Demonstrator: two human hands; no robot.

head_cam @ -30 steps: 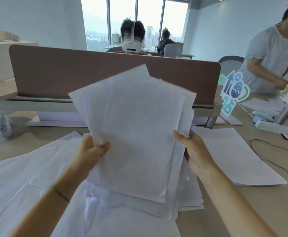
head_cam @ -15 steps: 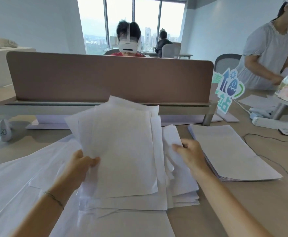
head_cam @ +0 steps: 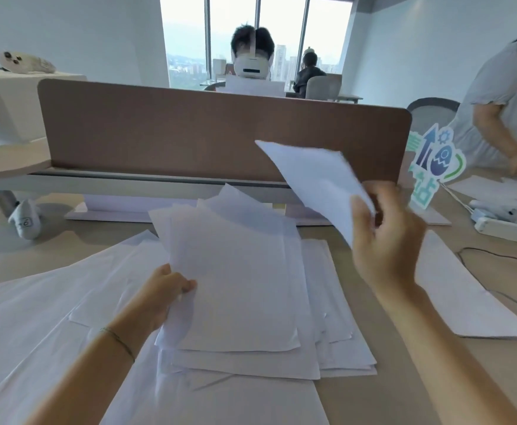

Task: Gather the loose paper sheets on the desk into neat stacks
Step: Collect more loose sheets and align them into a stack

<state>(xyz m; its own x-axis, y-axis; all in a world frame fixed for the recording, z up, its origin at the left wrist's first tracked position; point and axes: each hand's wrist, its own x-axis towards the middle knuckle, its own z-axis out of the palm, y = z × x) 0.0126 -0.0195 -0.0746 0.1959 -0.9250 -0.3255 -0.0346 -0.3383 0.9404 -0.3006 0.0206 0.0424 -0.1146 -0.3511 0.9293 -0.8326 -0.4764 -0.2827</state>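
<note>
Over the desk's point(head_cam: 404, 378) messy middle pile point(head_cam: 251, 348), my left hand point(head_cam: 165, 289) pinches a fanned bundle point(head_cam: 235, 271) while my right hand point(head_cam: 383, 240) pinches one lifted sheet point(head_cam: 315, 176), probably headed for the neat stack point(head_cam: 465, 296) next.

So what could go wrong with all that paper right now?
1. The right hand pinches a lifted sheet by one corner only, so it might flop, crease or slip free.
2. The left hand grips an uneven bundle at one edge; its fanned sheets could slide apart over the pile.
3. The neat stack lies just right of that hand, so a careless swing might knock it crooked.
</note>
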